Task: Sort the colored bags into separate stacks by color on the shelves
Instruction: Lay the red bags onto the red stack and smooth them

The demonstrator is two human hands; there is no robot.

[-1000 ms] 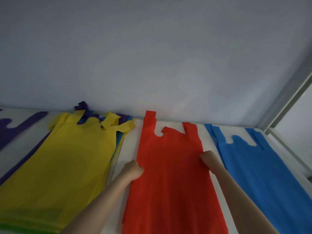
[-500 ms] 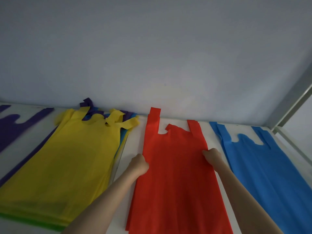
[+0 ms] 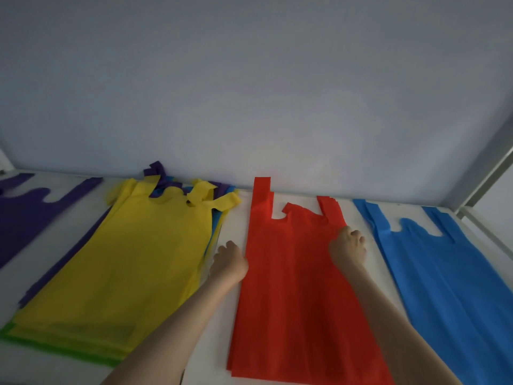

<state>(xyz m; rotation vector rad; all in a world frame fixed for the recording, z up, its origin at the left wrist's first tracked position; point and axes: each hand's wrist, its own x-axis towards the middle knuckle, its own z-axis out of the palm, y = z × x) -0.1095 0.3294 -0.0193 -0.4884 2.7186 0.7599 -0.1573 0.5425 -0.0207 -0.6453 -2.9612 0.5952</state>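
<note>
Head view, red bag slid farther back, left hand and right hand still gripping its edges.

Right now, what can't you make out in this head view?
- Mixed pile under the yellow bag: only purple, blue and green edges show; count hidden.
- Red bag and blue bag: lower ends cut by frame edge.
- Both hands' fingertips: curled, grip unclear.

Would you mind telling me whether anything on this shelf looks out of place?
Yes: the yellow-topped pile is mixed. Purple and blue handles poke out behind its crumpled yellow handles, and a green edge shows at its near corner. The red bags and blue bags look single-coloured.
</note>
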